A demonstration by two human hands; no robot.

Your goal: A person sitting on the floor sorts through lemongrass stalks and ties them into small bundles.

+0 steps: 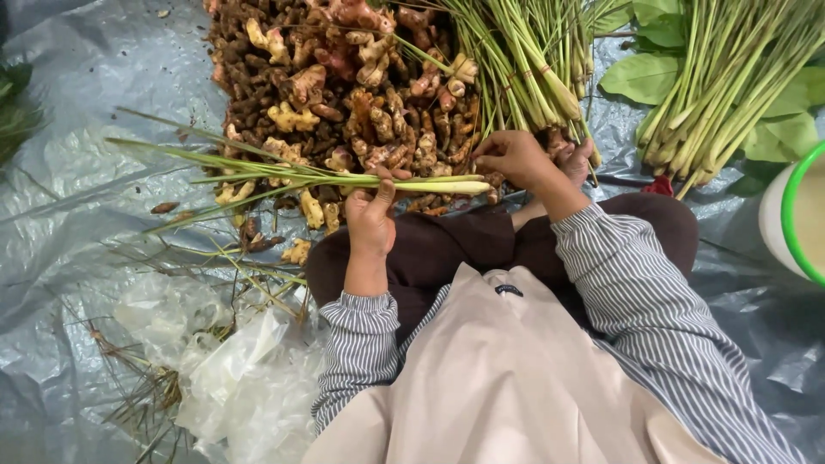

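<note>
Lemongrass sorting looks to be the work in hand: the left hand [371,216], just left of the frame's centre, has its fingers clamped around a stalk of lemongrass [344,179] that lies level across the middle of the picture, pale butt end pointing right and green blades fanning out to the left. The wrist is raised from a striped sleeve [361,339], thumb up over the stalk. The right hand [516,159], a little right of centre, is curled with fingertips drawn together at the butt end, touching or pinching near it; what exactly it pinches I cannot tell. As a judgement, trimming or stripping the stalk's end is the step under way, and it calls for a firm hold by the left hand while the right works. Behind the hands sits a heap of ginger and turmeric roots [344,86], with bundles of lemongrass [713,86] at upper right on a grey plastic sheet [86,258].
</note>
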